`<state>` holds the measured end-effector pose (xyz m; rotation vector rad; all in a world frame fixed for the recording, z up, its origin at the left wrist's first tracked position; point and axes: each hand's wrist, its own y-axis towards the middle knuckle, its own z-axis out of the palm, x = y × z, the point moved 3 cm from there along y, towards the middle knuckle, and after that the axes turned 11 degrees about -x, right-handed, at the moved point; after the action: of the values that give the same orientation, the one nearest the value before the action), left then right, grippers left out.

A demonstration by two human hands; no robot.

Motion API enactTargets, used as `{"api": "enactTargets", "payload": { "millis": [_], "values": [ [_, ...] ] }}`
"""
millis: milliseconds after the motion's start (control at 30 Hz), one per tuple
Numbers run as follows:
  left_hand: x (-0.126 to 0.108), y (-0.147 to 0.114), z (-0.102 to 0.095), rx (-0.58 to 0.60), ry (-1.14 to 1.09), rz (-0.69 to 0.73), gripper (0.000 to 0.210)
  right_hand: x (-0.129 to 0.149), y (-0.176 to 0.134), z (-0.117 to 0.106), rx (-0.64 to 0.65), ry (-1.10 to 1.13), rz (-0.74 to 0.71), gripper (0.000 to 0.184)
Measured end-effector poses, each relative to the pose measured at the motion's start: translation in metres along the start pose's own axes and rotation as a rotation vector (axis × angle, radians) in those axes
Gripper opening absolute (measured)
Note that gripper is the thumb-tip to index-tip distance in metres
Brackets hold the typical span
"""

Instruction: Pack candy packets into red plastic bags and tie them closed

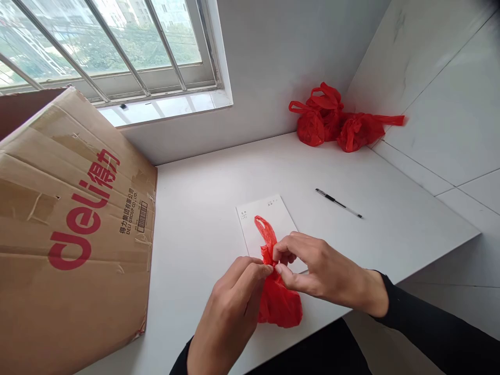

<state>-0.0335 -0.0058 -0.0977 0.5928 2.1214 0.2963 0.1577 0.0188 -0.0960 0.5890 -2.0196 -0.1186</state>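
1. The left hand (230, 307) pinches the neck of a small red plastic bag (279, 302) between thumb and fingertips, closed on the gathered plastic.
2. The right hand (312, 268) meets it from the other side, fingers curled and also gripping the same neck; the fingertips of the two hands nearly touch.
3. The bag sits at the near edge of the desk (203, 208), about midway along it, its filled lower part resting on the surface between the two wrists. One loop handle stands up from the neck, pointing away from the person.
4. Under and just behind the bag lies a white sheet of paper (265, 213) with a little faint print at its top; the bag's handle overlaps it.
5. A black pen (338, 203) lies on the desk well to the right of the paper, towards the right edge, apart from everything else.
6. In the far right corner, against the wall, sit three tied red bags (336, 122), touching each other.
7. A large cardboard box (74, 229) with red lettering stands tilted on the left side of the desk, below the barred window (117, 47).
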Motion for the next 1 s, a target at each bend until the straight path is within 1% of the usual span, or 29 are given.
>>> {"api": "enactTargets", "payload": {
  "millis": [100,200,333,433,533,633,767,867,1000],
  "values": [
    [0.001,-0.002,0.002,0.017,0.030,0.029,0.025,0.000,0.001,0.004,0.038,-0.109,-0.014,0.011],
    [0.000,-0.003,0.002,0.011,0.024,0.041,0.025,0.001,0.001,0.007,0.061,-0.136,-0.008,0.011],
    [-0.003,-0.003,0.002,-0.040,-0.012,-0.008,0.023,-0.001,-0.002,0.009,0.033,-0.070,0.013,0.013],
    [-0.003,-0.004,0.002,-0.058,-0.022,-0.024,0.023,-0.004,-0.005,0.010,-0.012,0.028,0.102,0.013],
    [-0.003,-0.004,0.002,-0.044,-0.008,0.006,0.024,-0.005,-0.004,0.008,-0.018,0.088,0.167,0.012],
    [-0.005,-0.001,0.001,0.000,0.037,0.079,0.025,-0.001,0.001,0.002,0.036,0.076,0.184,0.012],
    [-0.008,0.003,0.002,0.044,0.102,0.157,0.028,0.003,0.007,-0.003,0.172,0.033,0.188,0.013],
    [-0.007,0.002,0.004,0.040,0.103,0.150,0.027,0.003,0.008,-0.003,0.208,0.008,0.191,0.015],
    [-0.003,-0.003,0.005,0.034,0.063,0.087,0.026,-0.002,0.003,0.001,0.212,0.118,0.249,0.018]
  ]
}}
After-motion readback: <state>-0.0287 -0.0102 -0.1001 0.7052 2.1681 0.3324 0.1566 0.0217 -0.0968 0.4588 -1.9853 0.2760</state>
